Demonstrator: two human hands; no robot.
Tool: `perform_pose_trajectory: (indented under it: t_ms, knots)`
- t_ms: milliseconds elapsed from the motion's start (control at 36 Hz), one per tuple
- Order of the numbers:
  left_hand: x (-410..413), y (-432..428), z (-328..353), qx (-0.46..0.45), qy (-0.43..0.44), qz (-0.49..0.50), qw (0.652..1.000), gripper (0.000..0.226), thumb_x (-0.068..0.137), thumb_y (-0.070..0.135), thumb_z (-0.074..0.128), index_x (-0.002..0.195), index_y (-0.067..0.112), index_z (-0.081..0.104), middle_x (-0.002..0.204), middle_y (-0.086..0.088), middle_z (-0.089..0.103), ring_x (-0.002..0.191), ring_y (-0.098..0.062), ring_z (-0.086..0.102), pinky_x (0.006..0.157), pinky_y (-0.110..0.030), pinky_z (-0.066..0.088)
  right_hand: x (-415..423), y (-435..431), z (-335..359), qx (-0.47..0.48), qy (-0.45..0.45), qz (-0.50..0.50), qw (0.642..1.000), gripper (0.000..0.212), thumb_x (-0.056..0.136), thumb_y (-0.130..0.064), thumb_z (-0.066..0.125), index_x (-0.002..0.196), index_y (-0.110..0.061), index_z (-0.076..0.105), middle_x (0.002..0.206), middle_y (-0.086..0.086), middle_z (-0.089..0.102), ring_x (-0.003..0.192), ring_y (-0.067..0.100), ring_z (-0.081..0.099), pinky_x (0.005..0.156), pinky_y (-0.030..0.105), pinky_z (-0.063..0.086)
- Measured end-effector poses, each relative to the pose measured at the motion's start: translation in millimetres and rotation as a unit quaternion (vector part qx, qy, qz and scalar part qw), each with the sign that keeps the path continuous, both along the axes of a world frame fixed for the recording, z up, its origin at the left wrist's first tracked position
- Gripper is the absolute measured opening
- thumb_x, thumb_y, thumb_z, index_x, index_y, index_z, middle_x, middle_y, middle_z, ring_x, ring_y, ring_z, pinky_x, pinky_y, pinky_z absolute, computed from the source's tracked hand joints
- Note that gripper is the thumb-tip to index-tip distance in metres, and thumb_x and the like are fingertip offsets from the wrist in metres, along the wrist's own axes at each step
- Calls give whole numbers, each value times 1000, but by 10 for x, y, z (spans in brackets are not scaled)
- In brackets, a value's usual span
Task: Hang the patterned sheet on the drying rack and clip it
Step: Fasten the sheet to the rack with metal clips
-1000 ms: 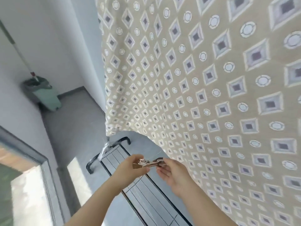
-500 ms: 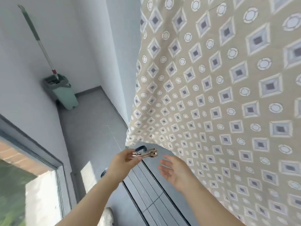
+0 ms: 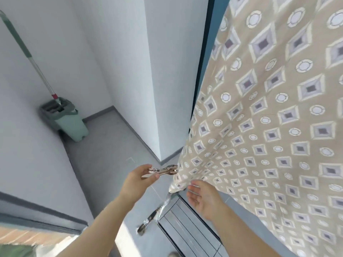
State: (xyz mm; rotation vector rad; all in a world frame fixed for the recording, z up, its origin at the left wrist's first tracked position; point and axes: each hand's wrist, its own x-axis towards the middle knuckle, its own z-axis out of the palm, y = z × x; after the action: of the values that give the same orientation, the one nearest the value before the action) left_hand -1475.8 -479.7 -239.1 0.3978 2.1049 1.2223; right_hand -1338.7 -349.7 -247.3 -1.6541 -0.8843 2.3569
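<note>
Metal clip (image 3: 163, 171), now pinched by left hand (image 3: 138, 179) alone, nears the sheet (image 3: 259, 145) edge for clipping; right hand (image 3: 202, 199) released.

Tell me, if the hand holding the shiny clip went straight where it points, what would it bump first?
Probably the patterned sheet. The left hand pinches the metal clip, whose tip points at the sheet's hanging side edge and looks almost against it, though depth is hard to judge.

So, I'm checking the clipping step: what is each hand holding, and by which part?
The left hand pinches the metal clip by its handle end; the right hand is open and holds nothing.
</note>
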Motion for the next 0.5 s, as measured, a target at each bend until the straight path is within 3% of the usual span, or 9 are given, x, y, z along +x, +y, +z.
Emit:
perform_pose_trajectory:
  t_ms: [194,417,500]
  knots:
    - [-431,37,-73,-1,6,21,1000,40,83,22,69,120,18,56,115,-1,62,94,-22,61,79,-27,39,-464,125,-58,3,-14,28,1000,12,91,-10,50,80,-8,55,73,6,58,61,18,54,46,21,45]
    - [-882,208,-156,12,-28,22,999,40,83,20,68,121,17,55,115,-1,61,103,-25,60,84,-29,42,-879,197,-73,0,-18,21,1000,12,91,-7,51,79,-8,53,71,7,56,59,18,50,55,26,38]
    - [-1163,324,-163,20,-44,7,999,33,84,17,67,115,18,56,109,0,62,100,-23,60,79,-27,41,-1116,219,-99,-3,-16,7,1000,12,90,-9,52,79,-9,54,71,6,56,60,18,51,57,26,39]
